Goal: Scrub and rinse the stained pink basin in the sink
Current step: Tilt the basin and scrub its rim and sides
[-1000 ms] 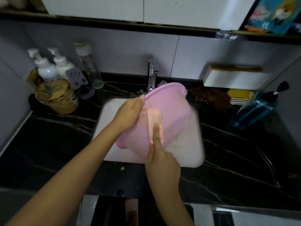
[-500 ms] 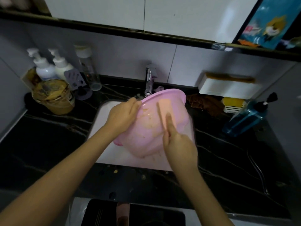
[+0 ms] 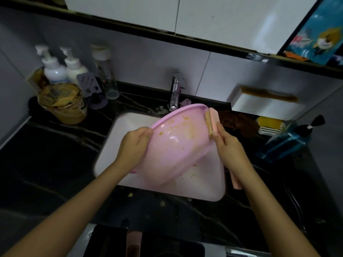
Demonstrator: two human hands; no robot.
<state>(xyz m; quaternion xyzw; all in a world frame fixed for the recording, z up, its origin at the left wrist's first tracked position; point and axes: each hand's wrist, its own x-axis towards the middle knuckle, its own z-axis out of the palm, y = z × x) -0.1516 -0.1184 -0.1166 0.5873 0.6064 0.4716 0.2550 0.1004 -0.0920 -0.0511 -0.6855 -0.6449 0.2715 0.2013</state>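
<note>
You face a dim grey tiled wall [image 3: 148,58] at twelve o'clock, white cabinets [image 3: 213,13] above it, black veined countertop [image 3: 55,164] at nine o'clock.

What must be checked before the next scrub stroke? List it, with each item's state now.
1. Left-hand grip holds the round pink plastic basin by its rim: ok.
2. Right-hand grip holds the pale pink scrubbing brush: ok.
3. Brush bristles sit against the basin's right rim: ok.
4. Basin is tilted over the white sink: ok.
5. Brown stains cleared from the basin's inside: not ok.
6. Water running from the chrome tap: cannot tell.
</note>
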